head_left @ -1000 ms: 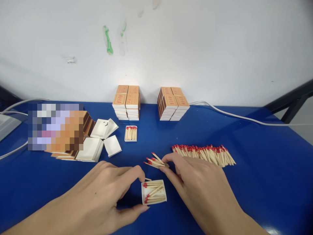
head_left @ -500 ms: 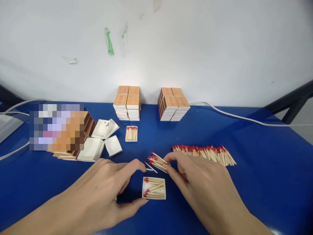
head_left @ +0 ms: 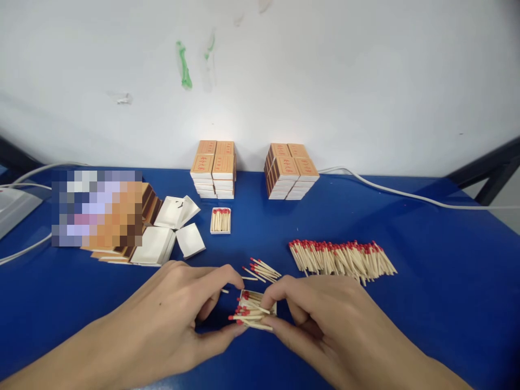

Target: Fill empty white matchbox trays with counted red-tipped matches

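Observation:
A small white matchbox tray [head_left: 274, 309] sits at the front middle, partly hidden by my right hand and the matches in it. My left hand [head_left: 182, 314] is at the tray's left end, thumb at the near corner and index finger at the far corner. My right hand [head_left: 325, 319] pinches a bundle of red-tipped matches [head_left: 254, 314] between thumb and fingers, low over the tray. Some of their heads stick out past its left side. Just beyond the tray lies a small loose group of matches [head_left: 264, 269].
A long row of matches [head_left: 341, 257] lies to the right. Farther back stands a filled tray [head_left: 220, 221], behind it two stacks of matchboxes [head_left: 213, 168]. White trays [head_left: 154, 246] and box sleeves lie left, beside a blurred patch. A white cable [head_left: 390, 192] runs along the wall.
My right hand has brought its matches from beyond the tray down over it, leaving several on the table. My left hand has stayed almost still at the tray.

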The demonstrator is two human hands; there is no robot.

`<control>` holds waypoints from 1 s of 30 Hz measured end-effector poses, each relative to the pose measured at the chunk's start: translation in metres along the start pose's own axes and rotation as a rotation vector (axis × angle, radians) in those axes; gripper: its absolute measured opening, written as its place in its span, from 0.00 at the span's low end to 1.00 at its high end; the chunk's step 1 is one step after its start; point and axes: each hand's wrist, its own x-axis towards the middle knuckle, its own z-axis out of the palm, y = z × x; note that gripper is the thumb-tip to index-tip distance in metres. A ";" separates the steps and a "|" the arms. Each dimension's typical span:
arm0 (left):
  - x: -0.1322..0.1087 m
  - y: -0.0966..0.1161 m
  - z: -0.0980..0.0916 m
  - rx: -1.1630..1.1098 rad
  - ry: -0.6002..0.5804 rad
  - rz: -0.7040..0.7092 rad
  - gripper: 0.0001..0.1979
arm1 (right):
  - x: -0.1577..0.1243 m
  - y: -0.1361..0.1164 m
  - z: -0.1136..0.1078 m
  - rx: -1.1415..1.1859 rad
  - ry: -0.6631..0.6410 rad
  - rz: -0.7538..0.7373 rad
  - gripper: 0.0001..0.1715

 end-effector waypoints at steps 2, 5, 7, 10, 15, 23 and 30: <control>0.000 0.001 -0.001 0.013 0.006 0.006 0.08 | 0.000 0.001 0.002 -0.011 -0.031 0.013 0.03; -0.001 0.002 -0.001 0.020 0.013 0.015 0.07 | 0.002 0.001 0.005 -0.041 -0.043 0.034 0.05; 0.000 0.003 -0.001 0.020 0.022 0.021 0.07 | 0.002 0.001 0.005 -0.053 -0.042 0.048 0.07; 0.001 0.003 -0.001 0.029 0.032 0.037 0.07 | 0.004 -0.001 0.002 -0.046 -0.055 0.056 0.07; 0.001 0.005 -0.001 0.069 0.049 0.069 0.08 | 0.003 -0.003 -0.004 -0.017 -0.034 0.067 0.04; -0.001 0.006 0.002 0.064 0.049 0.113 0.11 | -0.003 -0.012 0.011 0.091 -0.015 -0.059 0.02; -0.001 0.003 0.002 0.100 0.059 0.136 0.10 | -0.003 -0.010 0.013 -0.039 -0.087 -0.100 0.10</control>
